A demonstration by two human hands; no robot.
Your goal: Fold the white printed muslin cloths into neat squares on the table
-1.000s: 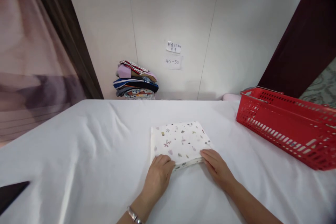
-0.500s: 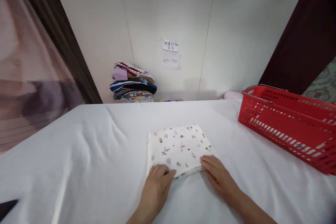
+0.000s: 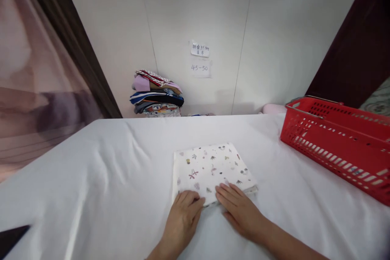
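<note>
A folded white cloth (image 3: 213, 170) printed with small plants and shapes lies flat on the white-covered table. My left hand (image 3: 184, 211) is at its near left corner, fingers bent together over the edge and thumb along the near side, closed on the cloth. On the middle of the near edge rests my right hand (image 3: 236, 207), its fingers stretched out over the top layer and holding nothing. Several layers show at the near right corner.
A red plastic basket (image 3: 329, 142) with a metal handle stands on the table at the right. Beyond the far edge is a stack of folded fabrics (image 3: 158, 95) against the wall. A dark corner of an object (image 3: 12, 237) shows at lower left.
My right hand has slid left along the near edge, from the right corner to the middle, uncovering that corner. The left hand stays at its corner. The view has shifted slightly.
</note>
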